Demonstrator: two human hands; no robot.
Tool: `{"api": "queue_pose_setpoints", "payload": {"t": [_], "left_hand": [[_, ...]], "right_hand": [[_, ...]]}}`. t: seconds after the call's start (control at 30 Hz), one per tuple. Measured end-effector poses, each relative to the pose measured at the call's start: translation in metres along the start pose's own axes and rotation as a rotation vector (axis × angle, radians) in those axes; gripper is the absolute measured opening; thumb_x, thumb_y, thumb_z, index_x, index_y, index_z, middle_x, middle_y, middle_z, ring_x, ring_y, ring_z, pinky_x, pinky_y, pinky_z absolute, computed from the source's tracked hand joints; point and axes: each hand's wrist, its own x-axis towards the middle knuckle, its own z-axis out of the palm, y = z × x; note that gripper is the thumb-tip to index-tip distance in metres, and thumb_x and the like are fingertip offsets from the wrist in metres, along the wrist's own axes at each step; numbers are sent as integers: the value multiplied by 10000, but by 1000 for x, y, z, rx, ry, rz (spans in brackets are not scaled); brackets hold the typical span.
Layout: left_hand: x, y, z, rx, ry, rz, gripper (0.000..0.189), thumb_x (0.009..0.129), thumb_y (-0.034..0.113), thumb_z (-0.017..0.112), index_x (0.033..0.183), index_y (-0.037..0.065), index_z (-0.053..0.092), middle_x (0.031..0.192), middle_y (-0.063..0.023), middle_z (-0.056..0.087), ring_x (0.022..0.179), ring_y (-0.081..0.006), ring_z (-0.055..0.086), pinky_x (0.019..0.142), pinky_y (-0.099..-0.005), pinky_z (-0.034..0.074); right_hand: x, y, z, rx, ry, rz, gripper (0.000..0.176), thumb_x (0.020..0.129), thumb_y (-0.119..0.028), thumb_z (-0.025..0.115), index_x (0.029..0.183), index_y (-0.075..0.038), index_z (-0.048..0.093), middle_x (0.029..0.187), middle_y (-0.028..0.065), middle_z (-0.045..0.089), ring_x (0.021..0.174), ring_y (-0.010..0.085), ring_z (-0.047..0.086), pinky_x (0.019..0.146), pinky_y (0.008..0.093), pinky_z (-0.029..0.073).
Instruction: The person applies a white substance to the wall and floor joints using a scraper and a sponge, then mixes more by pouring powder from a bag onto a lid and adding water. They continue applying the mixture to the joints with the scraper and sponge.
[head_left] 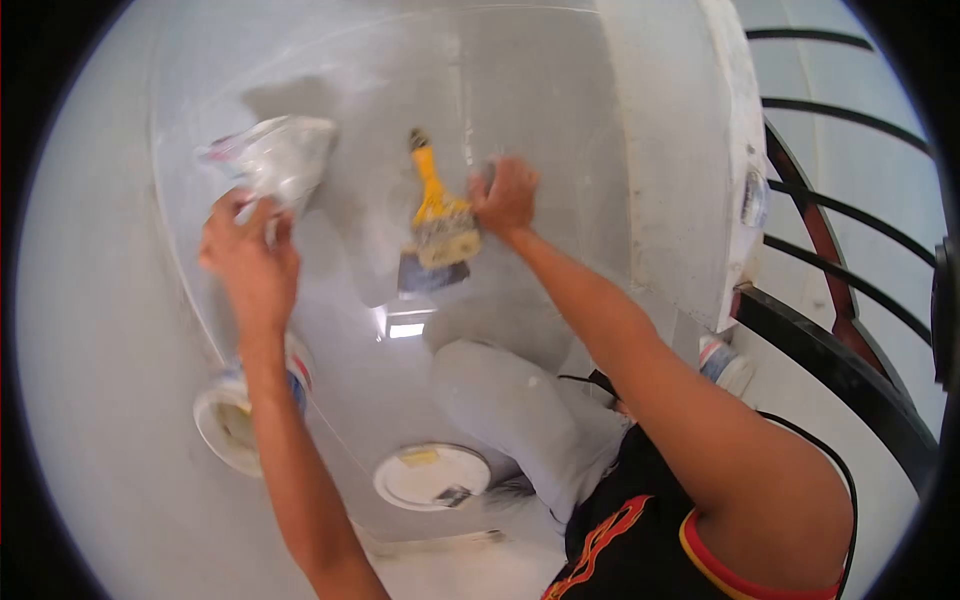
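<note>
My left hand [252,250] pinches the lower edge of a clear plastic bag [288,160] with white contents, lifted over the grey floor. Its fingers are closed on the plastic. To the right, my right hand [508,196] rests low over the floor with curled fingers; a small grey patch shows by the thumb, and I cannot tell what it grips. Right beside it lies a yellow-handled paintbrush [432,200] with pale, crusted bristles. A dark flat blade [432,273] pokes out beneath the bristles.
A white bucket [225,430] stands at the left, partly behind my left forearm. Near my knee lies a white round lid [430,477] with small scraps on it. Another white container [726,366] sits at the right, below a white ledge [690,150] and black metal railing [840,375].
</note>
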Motion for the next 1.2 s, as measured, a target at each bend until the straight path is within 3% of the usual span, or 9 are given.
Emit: {"api": "queue_pose_setpoints", "payload": {"t": [0.5, 0.57, 0.63, 0.8, 0.97, 1.0, 1.03, 1.1, 1.2], "left_hand": [[-288, 80, -38, -174, 256, -364, 95, 609, 149, 621, 677, 86, 643, 888, -124, 538, 880, -263, 495, 718, -368, 369], [-301, 122, -41, -74, 294, -408, 79, 610, 153, 626, 653, 89, 640, 872, -120, 538, 865, -262, 496, 708, -356, 372], [-335, 148, -41, -147, 425, -449, 102, 601, 156, 643, 672, 83, 632, 926, -126, 531, 900, -268, 484, 722, -361, 367], [-485, 189, -80, -399, 711, -857, 387, 692, 137, 648, 1055, 89, 522, 1170, -165, 436, 1108, -346, 398, 929, -430, 330], [-660, 219, -62, -217, 717, -1497, 342, 763, 152, 633, 1080, 78, 526, 1094, -98, 505, 971, -223, 506, 798, -322, 435], [-670, 230, -64, -269, 713, -1596, 335, 770, 159, 628, 1080, 82, 527, 1083, -90, 510, 943, -201, 513, 767, -310, 446], [-676, 236, -62, -304, 721, -1612, 327, 772, 163, 627, 1074, 79, 532, 1073, -85, 513, 920, -194, 516, 757, -302, 446], [-681, 245, -60, -370, 758, -1586, 302, 780, 168, 622, 1051, 64, 543, 1049, -81, 528, 873, -180, 526, 729, -284, 446], [-672, 250, -53, -521, 814, -1489, 244, 793, 141, 611, 1003, 27, 563, 959, -66, 576, 784, -152, 542, 694, -260, 446]], "right_hand": [[5, -25, 41, 165, 64, 44, 513, 796, -442, 526, 1071, -11, 496, 987, 187, 569, 911, 353, 547, 805, 426, 414], [17, -10, 23, 283, 37, -24, 493, 811, -415, 518, 1064, 8, 517, 1013, 207, 558, 922, 367, 542, 822, 426, 414], [69, 64, 70, 294, -51, -534, 465, 835, -357, 499, 1072, 41, 530, 1052, 221, 548, 968, 356, 535, 841, 431, 411], [4, -29, -22, 827, -136, -1, 363, 832, -152, 517, 1097, 95, 502, 1104, 201, 522, 1026, 273, 514, 855, 364, 414], [-162, -129, -175, 1269, -191, -678, 298, 813, -93, 568, 1064, 60, 517, 1024, 134, 544, 947, 229, 521, 838, 330, 411], [-198, -131, -193, 1323, -255, -911, 275, 817, -88, 564, 1053, 46, 520, 1025, 127, 543, 955, 235, 515, 849, 355, 403], [-220, -129, -203, 1091, -96, -1528, 304, 793, -90, 580, 1069, 19, 511, 1045, 160, 533, 973, 288, 508, 859, 430, 387], [-262, -140, -217, 1032, -147, -2044, 312, 702, -93, 628, 960, -33, 463, 921, 153, 457, 799, 298, 461, 757, 438, 374], [-259, -149, -210, 998, -221, -1812, 231, 698, -52, 591, 878, -45, 447, 815, 112, 437, 725, 291, 423, 640, 404, 347]]}}
